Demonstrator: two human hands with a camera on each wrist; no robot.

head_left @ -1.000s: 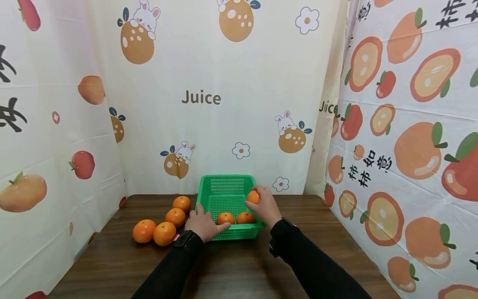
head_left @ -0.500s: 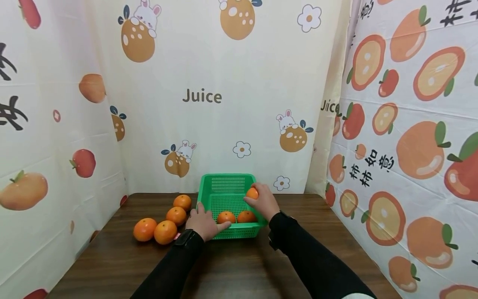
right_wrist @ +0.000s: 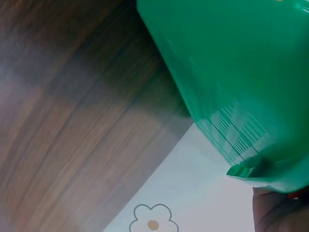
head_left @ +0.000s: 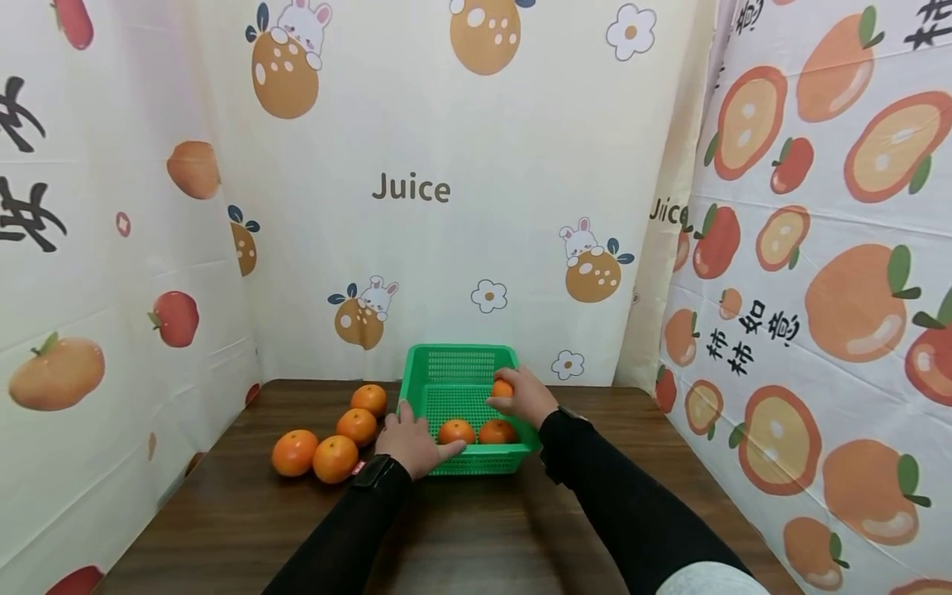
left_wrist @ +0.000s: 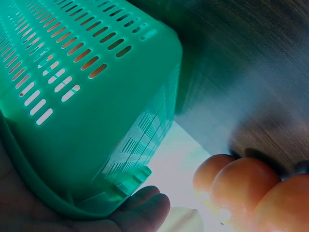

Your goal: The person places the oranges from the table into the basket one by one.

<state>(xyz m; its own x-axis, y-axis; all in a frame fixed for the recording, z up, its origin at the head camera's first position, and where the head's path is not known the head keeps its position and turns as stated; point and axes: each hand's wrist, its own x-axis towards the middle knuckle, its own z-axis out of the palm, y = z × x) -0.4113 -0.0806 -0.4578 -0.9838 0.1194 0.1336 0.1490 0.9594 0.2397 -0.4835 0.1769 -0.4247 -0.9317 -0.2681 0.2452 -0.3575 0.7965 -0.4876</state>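
Right grip [head_left: 526, 398] curled around orange [head_left: 502, 387]

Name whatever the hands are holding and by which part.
The right hand holds an orange, fingers at its upper right, thumb below; the left hand rests on the basket's rim.

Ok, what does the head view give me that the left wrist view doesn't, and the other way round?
Only the head view: the right hand holding an orange, the "Juice" lettering, and all four loose oranges; the left wrist view catches just three.

Only the left wrist view: the outside of the basket's left side wall, below the rim.

Both: the green basket, the left hand at its rim, some loose oranges and the dark wooden table.
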